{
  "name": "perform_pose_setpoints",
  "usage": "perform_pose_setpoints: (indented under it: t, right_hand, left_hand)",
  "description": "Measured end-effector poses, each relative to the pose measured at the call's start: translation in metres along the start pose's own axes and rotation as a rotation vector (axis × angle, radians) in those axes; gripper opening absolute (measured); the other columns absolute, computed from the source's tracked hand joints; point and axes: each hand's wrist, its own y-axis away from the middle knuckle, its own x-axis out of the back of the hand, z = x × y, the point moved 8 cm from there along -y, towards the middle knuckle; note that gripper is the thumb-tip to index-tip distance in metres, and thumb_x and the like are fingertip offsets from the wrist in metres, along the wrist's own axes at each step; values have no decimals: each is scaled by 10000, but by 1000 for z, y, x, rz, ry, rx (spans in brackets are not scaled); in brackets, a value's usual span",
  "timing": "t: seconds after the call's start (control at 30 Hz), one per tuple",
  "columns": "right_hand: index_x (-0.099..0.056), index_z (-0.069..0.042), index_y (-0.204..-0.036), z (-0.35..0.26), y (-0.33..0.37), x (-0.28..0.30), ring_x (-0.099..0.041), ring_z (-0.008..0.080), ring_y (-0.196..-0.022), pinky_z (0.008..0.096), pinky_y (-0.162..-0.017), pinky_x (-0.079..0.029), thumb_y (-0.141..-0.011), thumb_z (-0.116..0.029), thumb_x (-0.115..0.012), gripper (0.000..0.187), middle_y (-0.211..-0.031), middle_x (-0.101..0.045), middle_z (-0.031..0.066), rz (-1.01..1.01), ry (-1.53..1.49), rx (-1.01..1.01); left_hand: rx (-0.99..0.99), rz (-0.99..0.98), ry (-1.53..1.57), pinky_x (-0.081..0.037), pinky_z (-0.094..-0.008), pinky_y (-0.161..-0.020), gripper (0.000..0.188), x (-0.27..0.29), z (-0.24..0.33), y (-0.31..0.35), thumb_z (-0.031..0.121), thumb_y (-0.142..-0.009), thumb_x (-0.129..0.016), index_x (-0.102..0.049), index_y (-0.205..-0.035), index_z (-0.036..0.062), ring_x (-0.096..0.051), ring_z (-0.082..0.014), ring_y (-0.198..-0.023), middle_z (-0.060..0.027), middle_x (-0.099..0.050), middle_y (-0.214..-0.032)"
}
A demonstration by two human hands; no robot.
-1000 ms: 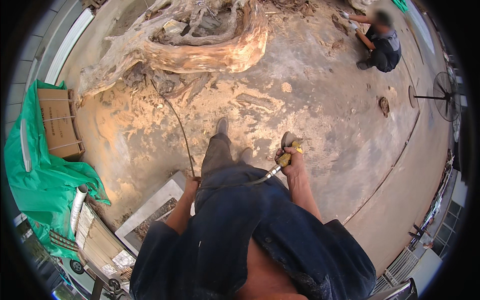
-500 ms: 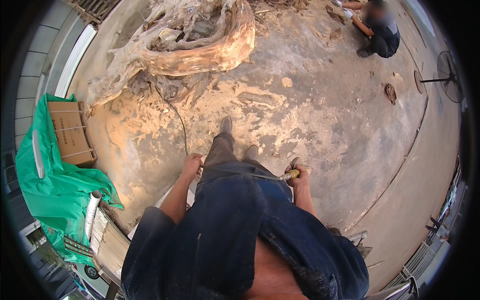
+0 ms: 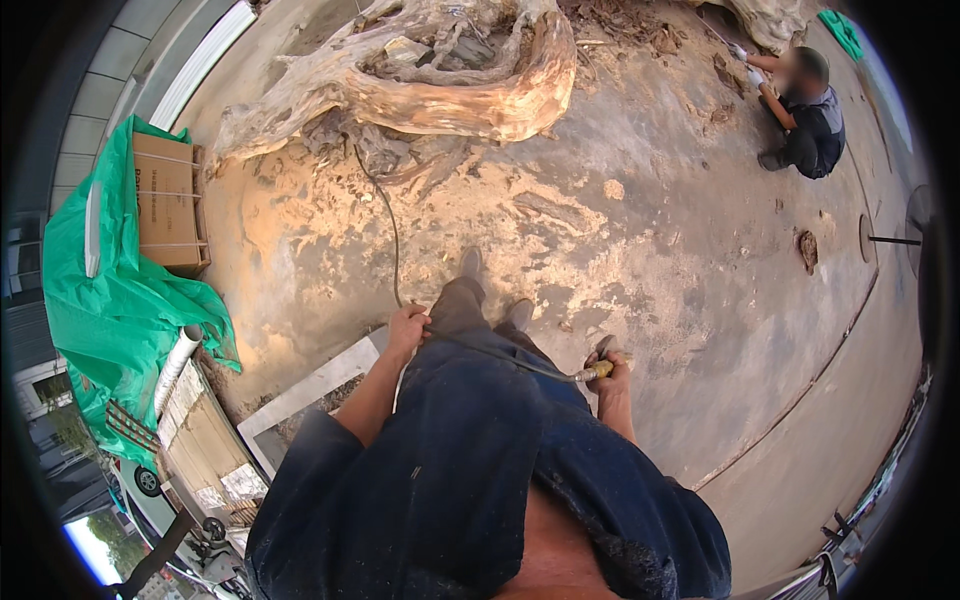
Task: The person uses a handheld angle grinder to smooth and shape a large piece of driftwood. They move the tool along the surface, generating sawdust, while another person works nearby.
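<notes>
My left hand (image 3: pixel 408 328) is closed around a thin dark hose (image 3: pixel 396 245). From there the hose runs forward to a large gnarled piece of driftwood-like root (image 3: pixel 440 105), and its other part crosses in front of my waist to the right. My right hand (image 3: pixel 617 380) grips a small hand tool (image 3: pixel 600 369) with a yellowish body, joined to the hose by a metal fitting. A dark rounded part shows at the tool's front; its exact kind is not clear. Both hands are at thigh height, well apart from the wood.
Pale wood dust and chips (image 3: pixel 540 205) lie on the concrete floor. A crouching person (image 3: pixel 815 125) in gloves works at the far right. To the left stand a cardboard box (image 3: pixel 168 205) and a green tarp (image 3: pixel 100 300). A fan (image 3: pixel 918 240) is at the right edge.
The view has shifted, so the wood and the other person sit differently in it. Both hands keep their hold on the hose and the tool; the hose sags more across my waist.
</notes>
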Motion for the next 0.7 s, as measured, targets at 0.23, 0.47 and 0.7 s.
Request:
perform_pose_setpoints:
  t: [0.23, 0.47, 0.7]
  right_hand:
    - [-555, -58, -1108, -2, 2, -17, -606, 308, -817, 448, -736, -569, -853, -104, -605, 264, -999, -603, 129, -11, 103, 32]
    - [-560, -66, -1083, 18, 7, -43, -597, 305, -827, 447, -749, -568, -863, -120, -619, 234, -990, -592, 131, -30, 204, 75]
    - [-515, -83, -1141, 77, 39, -79, -595, 310, -802, 463, -714, -556, -874, -90, -605, 282, -990, -573, 136, -16, 304, 62]
  left_hand:
    - [-90, 59, 21, -533, -326, -539, 362, 8, -20, -13, 83, -924, -559, -687, -1246, -21, -698, -200, -612, -149, -741, -1032]
    - [-136, 107, 73, -597, -341, -635, 402, 34, -65, -20, 33, -881, -523, -680, -1244, -44, -730, -245, -652, -228, -728, -1083]
    - [24, 102, 81, -587, -394, -547, 417, 86, -139, -27, 75, -887, -544, -658, -1272, -37, -748, -289, -728, -176, -724, -1019]
